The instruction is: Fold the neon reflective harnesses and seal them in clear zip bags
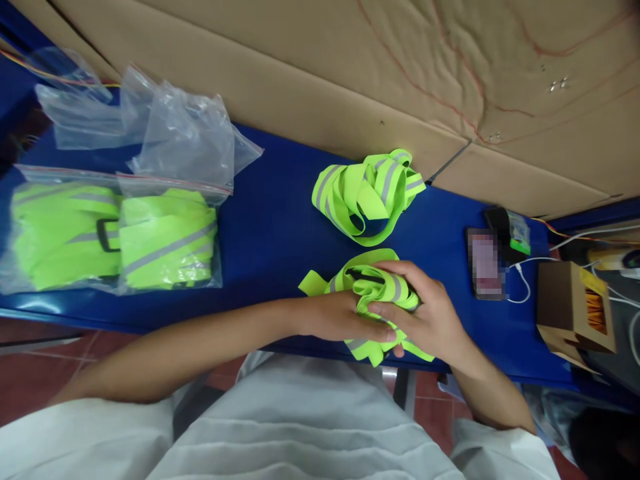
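Note:
Both my hands close around a bundle of neon-yellow reflective strap (385, 288) with grey stripes, at the table's front edge. My left hand (345, 317) presses on it from the left, fingers partly hidden by the folds. From the right, my right hand (430, 313) wraps over the top and side of the bundle, its thumb across the front. Loose ends stick out to the left and below. Just beyond lies a second loose heap of reflective strap (370, 190), touched by neither hand.
On the left lie two clear bags packed with yellow straps (167, 240) (65, 233), with several flat plastic bags (185, 133) behind them. A phone (485, 263), white cable (525, 283) and cardboard box (565, 310) are at right. A tan board (300, 80) borders the blue table (265, 247).

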Demonstrator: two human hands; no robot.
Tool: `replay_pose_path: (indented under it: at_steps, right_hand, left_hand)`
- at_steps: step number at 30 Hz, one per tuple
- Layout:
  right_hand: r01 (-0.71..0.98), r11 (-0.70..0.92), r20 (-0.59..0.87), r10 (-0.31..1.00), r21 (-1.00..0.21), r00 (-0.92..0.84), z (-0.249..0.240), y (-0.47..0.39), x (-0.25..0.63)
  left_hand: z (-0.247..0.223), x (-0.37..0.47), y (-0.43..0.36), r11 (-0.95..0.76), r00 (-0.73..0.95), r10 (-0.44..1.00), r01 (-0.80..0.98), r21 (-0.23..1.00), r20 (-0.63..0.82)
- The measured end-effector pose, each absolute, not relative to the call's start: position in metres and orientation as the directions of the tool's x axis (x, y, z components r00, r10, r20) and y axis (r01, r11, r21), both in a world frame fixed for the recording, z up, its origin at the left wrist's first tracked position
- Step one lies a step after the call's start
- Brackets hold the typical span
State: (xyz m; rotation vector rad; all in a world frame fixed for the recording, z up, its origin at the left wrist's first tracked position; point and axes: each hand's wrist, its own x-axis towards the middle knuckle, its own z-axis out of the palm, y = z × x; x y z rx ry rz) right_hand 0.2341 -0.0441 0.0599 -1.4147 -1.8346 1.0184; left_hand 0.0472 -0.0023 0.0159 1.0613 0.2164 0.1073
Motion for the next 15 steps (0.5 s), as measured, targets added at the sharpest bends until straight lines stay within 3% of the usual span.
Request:
replay_pose_path:
  at_steps: [5, 9, 12, 15]
  right_hand:
    - [0.369, -0.053, -0.105, 0.987, -0.928, -0.123, 0.062, -0.039, 0.239]
    - [0.414, -0.019, -0.041, 0.998, -0.910, -0.045, 0.062, -0.040, 0.242]
    - [0.406, -0.032, -0.030, 0.999, -0.913, 0.009, 0.062, -0.041, 0.244]
    - [0.284, -0.123, -0.132, 0.991, -0.951, -0.014, 0.062, -0.040, 0.248]
  left_hand:
    - [0.015, 0.051, -0.008, 0.672, 0.984, 0.072, 0.075, 0.737, -0.165]
    - [0.014, 0.051, -0.007, 0.673, 0.955, 0.169, 0.069, 0.736, -0.244]
    - [0.010, 0.051, -0.007, 0.628, 0.919, 0.243, 0.094, 0.772, -0.310]
    - [0.008, 0.049, -0.003, 0.419, 0.917, 0.305, 0.112, 0.901, -0.256]
